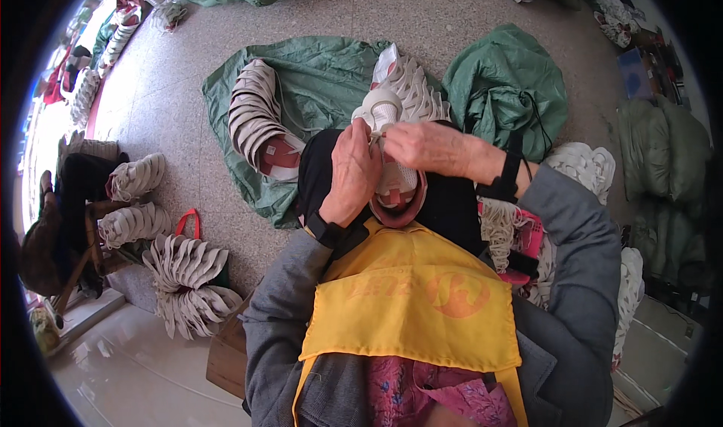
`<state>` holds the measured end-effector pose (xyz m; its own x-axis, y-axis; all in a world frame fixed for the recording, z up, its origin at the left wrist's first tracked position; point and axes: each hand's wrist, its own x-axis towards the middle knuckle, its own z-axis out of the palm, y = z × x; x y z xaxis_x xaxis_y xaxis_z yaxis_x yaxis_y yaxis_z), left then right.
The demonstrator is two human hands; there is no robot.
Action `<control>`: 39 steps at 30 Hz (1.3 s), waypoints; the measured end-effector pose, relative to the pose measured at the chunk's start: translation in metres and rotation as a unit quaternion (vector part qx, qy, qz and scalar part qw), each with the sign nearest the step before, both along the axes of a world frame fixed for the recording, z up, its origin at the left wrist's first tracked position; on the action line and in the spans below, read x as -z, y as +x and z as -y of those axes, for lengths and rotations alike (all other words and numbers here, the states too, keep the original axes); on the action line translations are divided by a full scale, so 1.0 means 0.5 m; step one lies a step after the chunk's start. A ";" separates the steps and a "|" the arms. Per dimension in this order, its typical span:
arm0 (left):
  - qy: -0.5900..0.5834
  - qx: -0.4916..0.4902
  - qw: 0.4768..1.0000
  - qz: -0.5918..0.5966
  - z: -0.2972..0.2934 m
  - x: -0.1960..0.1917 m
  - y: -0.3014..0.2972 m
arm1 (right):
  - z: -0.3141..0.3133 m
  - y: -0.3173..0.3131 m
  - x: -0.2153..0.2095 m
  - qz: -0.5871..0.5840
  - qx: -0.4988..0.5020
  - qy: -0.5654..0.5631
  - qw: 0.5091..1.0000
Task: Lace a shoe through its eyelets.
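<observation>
On my lap lies a white shoe (398, 184) with a reddish lining, its toe pointing away from me. My left hand (352, 169) is closed at its left side, thumb and fingers pinched near the lacing. From the right, my right hand (431, 148) comes over the shoe with its fingers pinched together too. Between the fingertips shows a bit of pale shoelace (374, 135); its ends are hidden. Beyond the shoe stands a nested row of white shoes (419, 94), and a curved row of white shoes (252, 103) with red insides lies to the left.
Both rows rest on a spread green sack (324, 69). A bunched green sack (512, 80) lies to the right. More shoe bundles (188, 276) sit at the left beside a wooden stool (94, 239). White laces (498, 231) hang by my right thigh. Dark green bundles (663, 156) stand far right.
</observation>
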<state>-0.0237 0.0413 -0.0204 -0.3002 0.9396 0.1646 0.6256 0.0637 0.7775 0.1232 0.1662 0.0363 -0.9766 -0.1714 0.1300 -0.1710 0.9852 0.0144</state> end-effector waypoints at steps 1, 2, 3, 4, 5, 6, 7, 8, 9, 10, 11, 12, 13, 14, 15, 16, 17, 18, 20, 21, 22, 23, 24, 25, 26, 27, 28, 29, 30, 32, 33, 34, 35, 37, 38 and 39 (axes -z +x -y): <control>0.001 -0.002 1.000 0.012 0.002 0.001 -0.001 | 0.020 0.000 -0.021 -0.004 -0.004 -0.024 1.000; 0.002 -0.004 1.000 0.024 0.004 0.003 -0.002 | 0.035 0.000 -0.033 -0.008 -0.009 -0.049 0.999; 0.003 -0.004 0.999 0.036 0.004 0.003 -0.001 | 0.042 0.005 -0.031 -0.023 0.022 -0.083 0.996; 0.028 -0.019 0.999 0.019 0.005 0.004 0.001 | 0.048 0.010 -0.024 -0.037 0.052 -0.116 0.991; 0.052 -0.033 0.998 0.003 0.005 0.006 0.005 | 0.051 0.012 -0.016 -0.052 0.081 -0.149 0.984; 0.076 -0.045 0.996 -0.015 0.003 0.006 0.008 | 0.053 0.011 -0.009 -0.097 0.109 -0.238 0.960; 0.084 -0.049 0.995 -0.036 0.002 0.004 0.009 | 0.056 0.009 -0.002 -0.090 0.168 -0.313 0.931; 0.093 -0.053 0.993 -0.057 0.000 0.001 0.009 | 0.060 0.005 0.005 -0.083 0.226 -0.384 0.892; 0.100 -0.058 0.990 -0.080 0.001 -0.002 0.008 | 0.065 0.001 0.011 -0.076 0.281 -0.452 0.843; 0.093 -0.051 0.991 -0.078 0.003 -0.002 0.008 | 0.070 -0.003 0.014 -0.088 0.300 -0.460 0.831; 0.086 -0.044 0.992 -0.076 0.005 -0.002 0.008 | 0.076 -0.006 0.017 -0.100 0.320 -0.468 0.818; 0.079 -0.037 0.993 -0.077 0.006 -0.002 0.004 | 0.084 -0.010 0.019 -0.114 0.336 -0.477 0.804; 0.073 -0.035 0.994 -0.068 0.010 0.001 0.000 | 0.114 -0.006 -0.007 -0.073 0.332 -0.546 0.766; 0.068 -0.033 0.995 -0.058 0.013 0.004 -0.004 | 0.145 0.001 -0.027 -0.056 0.303 -0.569 0.762; 0.063 -0.029 0.997 -0.046 0.015 0.006 -0.003 | 0.166 0.012 -0.038 -0.038 0.277 -0.591 0.757; 0.071 -0.033 0.996 -0.045 0.015 0.006 0.000 | 0.171 0.022 -0.021 -0.071 0.290 -0.571 0.765; 0.078 -0.038 0.995 -0.043 0.011 0.007 0.003 | 0.161 0.025 -0.022 -0.088 0.297 -0.509 0.803; 0.084 -0.044 0.994 -0.045 0.013 0.007 0.004 | 0.143 0.018 -0.029 -0.106 0.301 -0.447 0.836; 0.091 -0.041 0.994 -0.046 0.014 0.012 0.003 | 0.119 0.002 -0.021 -0.148 0.303 -0.376 0.863; 0.095 -0.035 0.994 -0.044 0.013 0.014 0.005 | 0.110 -0.005 0.001 -0.158 0.299 -0.335 0.879; 0.088 -0.037 0.994 -0.047 0.010 0.013 0.005 | 0.102 -0.016 0.026 -0.168 0.293 -0.293 0.894; 0.081 -0.039 0.995 -0.049 0.007 0.012 0.006 | 0.096 -0.022 0.046 -0.178 0.286 -0.251 0.907; 0.072 -0.045 0.995 -0.051 0.008 0.010 0.006 | 0.097 -0.031 0.053 -0.136 0.311 -0.251 0.907; 0.075 -0.039 0.995 -0.056 0.009 0.007 0.005 | 0.095 -0.036 0.057 -0.125 0.317 -0.240 0.909; 0.077 -0.032 0.995 -0.059 0.010 0.004 0.004 | 0.094 -0.039 0.060 -0.114 0.325 -0.228 0.911; 0.080 -0.024 0.995 -0.061 0.010 -0.002 0.005 | 0.094 -0.040 0.059 -0.102 0.333 -0.214 0.913; 0.077 -0.019 0.995 -0.067 0.011 -0.004 0.005 | 0.097 -0.041 0.059 -0.098 0.335 -0.212 0.913; 0.075 -0.013 0.994 -0.073 0.012 -0.006 0.004 | 0.102 -0.042 0.058 -0.095 0.337 -0.209 0.913; 0.073 -0.007 0.994 -0.080 0.013 -0.006 0.004 | 0.105 -0.042 0.058 -0.091 0.339 -0.207 0.913; 0.067 -0.008 0.995 -0.079 0.012 -0.003 0.006 | 0.105 -0.042 0.060 -0.095 0.341 -0.209 0.912; 0.064 -0.008 0.995 -0.078 0.011 -0.002 0.006 | 0.104 -0.042 0.060 -0.097 0.342 -0.210 0.911; 0.066 -0.002 0.995 -0.078 0.011 -0.002 0.006 | 0.103 -0.041 0.062 -0.098 0.343 -0.215 0.909; 0.067 0.004 0.995 -0.077 0.011 -0.002 0.005 | 0.103 -0.041 0.063 -0.099 0.344 -0.221 0.907; 0.067 0.011 0.995 -0.075 0.009 -0.003 0.005 | 0.102 -0.040 0.065 -0.104 0.347 -0.225 0.905; 0.066 0.012 0.995 -0.073 0.009 -0.003 0.005 | 0.103 -0.040 0.065 -0.106 0.348 -0.224 0.904; 0.066 0.014 0.995 -0.071 0.008 -0.003 0.006 | 0.103 -0.041 0.065 -0.109 0.349 -0.223 0.903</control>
